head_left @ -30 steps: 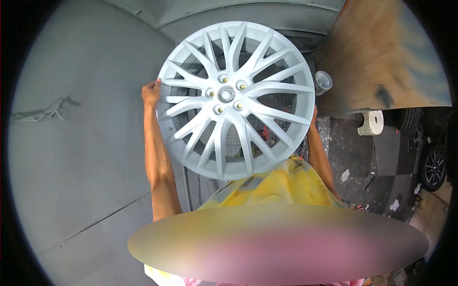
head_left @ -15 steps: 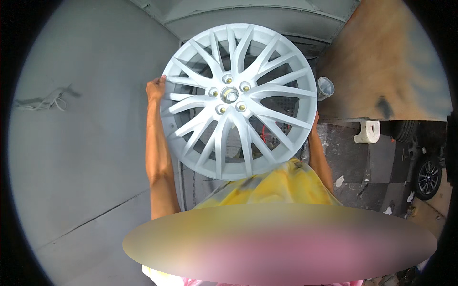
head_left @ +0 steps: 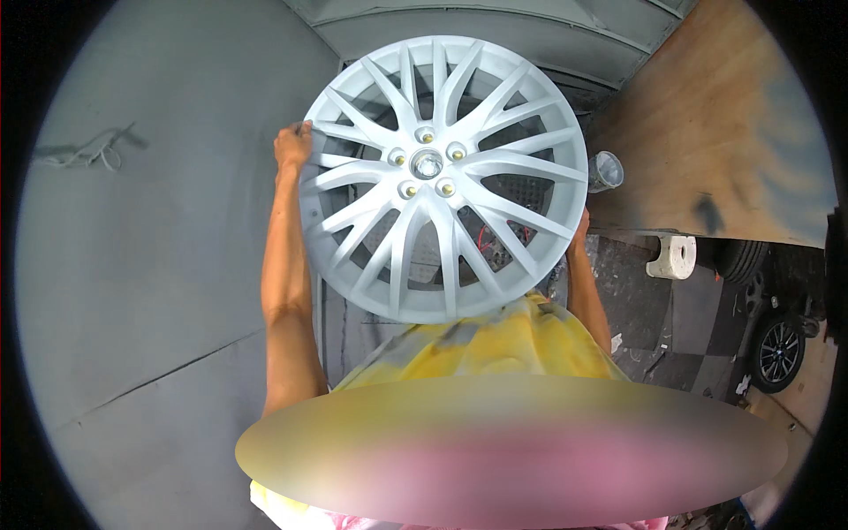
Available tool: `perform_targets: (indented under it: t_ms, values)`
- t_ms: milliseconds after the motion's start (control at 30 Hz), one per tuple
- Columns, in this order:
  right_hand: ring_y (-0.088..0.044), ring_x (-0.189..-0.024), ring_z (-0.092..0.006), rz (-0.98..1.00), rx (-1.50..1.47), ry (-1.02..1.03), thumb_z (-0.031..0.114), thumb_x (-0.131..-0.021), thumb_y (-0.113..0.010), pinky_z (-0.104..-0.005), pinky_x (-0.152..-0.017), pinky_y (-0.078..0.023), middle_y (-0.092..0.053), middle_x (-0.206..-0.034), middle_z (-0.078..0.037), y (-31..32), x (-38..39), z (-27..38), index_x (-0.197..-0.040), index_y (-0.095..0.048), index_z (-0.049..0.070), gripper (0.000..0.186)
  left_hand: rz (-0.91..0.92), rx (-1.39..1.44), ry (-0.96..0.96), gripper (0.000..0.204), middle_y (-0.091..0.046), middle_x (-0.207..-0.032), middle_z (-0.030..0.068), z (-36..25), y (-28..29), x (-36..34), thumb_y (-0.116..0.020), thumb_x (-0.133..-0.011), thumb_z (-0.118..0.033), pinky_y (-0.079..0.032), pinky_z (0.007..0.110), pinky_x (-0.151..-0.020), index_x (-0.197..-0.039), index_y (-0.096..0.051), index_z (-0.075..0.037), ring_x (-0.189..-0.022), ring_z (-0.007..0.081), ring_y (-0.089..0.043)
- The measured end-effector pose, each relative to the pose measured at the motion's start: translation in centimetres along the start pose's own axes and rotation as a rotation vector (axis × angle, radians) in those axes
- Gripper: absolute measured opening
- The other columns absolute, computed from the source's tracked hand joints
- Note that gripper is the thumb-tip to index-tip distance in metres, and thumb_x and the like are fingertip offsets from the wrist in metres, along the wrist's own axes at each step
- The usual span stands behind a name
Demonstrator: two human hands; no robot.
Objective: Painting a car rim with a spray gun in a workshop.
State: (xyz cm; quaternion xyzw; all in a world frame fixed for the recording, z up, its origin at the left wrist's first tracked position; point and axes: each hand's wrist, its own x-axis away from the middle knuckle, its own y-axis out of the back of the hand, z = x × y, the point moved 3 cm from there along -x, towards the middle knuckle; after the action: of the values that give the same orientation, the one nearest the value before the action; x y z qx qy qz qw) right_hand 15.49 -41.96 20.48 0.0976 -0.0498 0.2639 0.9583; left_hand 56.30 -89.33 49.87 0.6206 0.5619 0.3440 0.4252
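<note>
A large white multi-spoke car wheel rim [head_left: 477,167] is held up in front of me, its spoked face toward the camera and no tyre on it. Several bolt holes ring its centre bore. My left hand [head_left: 294,144] grips the outer edge on the upper left, fingers curled round it. On the lower right edge, my right hand [head_left: 580,231] holds the rim too, though most of its fingers are hidden behind the wheel. The bottom of the rim is close against my yellow, paint-stained clothing [head_left: 495,344].
A grey wall [head_left: 177,265] with a white cord [head_left: 93,152] fills the left. At right are a brown panel [head_left: 698,132], a translucent cup [head_left: 605,170], a white stool [head_left: 674,257] and a tyred wheel [head_left: 779,351]. Red wire shows through the spokes.
The rim has risen slightly in view, both hands still holding it. The view has shifted a little, so the stool, brown panel and floor items sit at slightly different places.
</note>
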Motion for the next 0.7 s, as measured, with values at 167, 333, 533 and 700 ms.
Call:
perform_targets:
  t_ms: [167, 333, 533, 700]
  values:
    - [-0.068, -0.092, -0.0484, -0.122, 0.371, 0.377, 0.022, -0.092, -0.072, -0.0495, -0.086, -0.052, -0.070, -0.107, -0.027, 1.0, 1.0, 5.7, -0.129, -0.061, -0.003, 0.047, -0.171, -0.242, -0.240, 0.044, -0.069, -0.122, 0.0229, 0.5, 1.4, 4.0, -0.062, -0.098, -0.042, -0.052, 0.049, -0.098, -0.120, -0.074, -0.006, -0.117, 0.0431, -0.064]
    - [-0.068, -0.085, -0.0159, 0.009, -0.063, 0.049, 0.030, -0.100, -0.069, -0.0309, -0.062, -0.062, -0.070, -0.107, -0.010, 5.9, 3.7, 13.8, -0.125, -0.064, -0.001, 0.040, -0.157, -0.339, -0.176, 0.034, -0.068, -0.119, 0.0210, 0.4, 6.2, 12.5, -0.063, -0.099, -0.033, -0.053, 0.049, -0.093, -0.113, -0.074, -0.004, -0.111, 0.0415, -0.065]
    - [-0.068, -0.093, -0.0152, 0.180, 0.041, 0.066, 0.023, -0.101, -0.067, -0.0296, -0.065, -0.061, -0.071, -0.114, -0.010, 13.7, 10.1, 24.6, -0.127, -0.063, -0.001, 0.036, -0.155, 0.130, -0.720, 0.029, -0.070, -0.113, 0.0177, -9.2, 5.0, 27.7, -0.068, -0.097, -0.027, -0.052, 0.044, -0.095, -0.108, -0.073, -0.001, -0.109, 0.0370, -0.066]
    - [-0.067, -0.092, -0.0108, 0.358, -0.121, 0.194, 0.022, -0.100, -0.067, -0.0260, -0.062, -0.059, -0.073, -0.110, -0.008, 15.0, 15.9, 27.7, -0.128, -0.062, 0.001, 0.035, 0.155, 0.146, -0.739, 0.037, -0.063, -0.129, 0.0166, -15.9, -2.0, 36.5, -0.068, -0.097, -0.038, -0.043, 0.051, -0.110, -0.114, -0.074, -0.005, -0.127, 0.0390, -0.056]
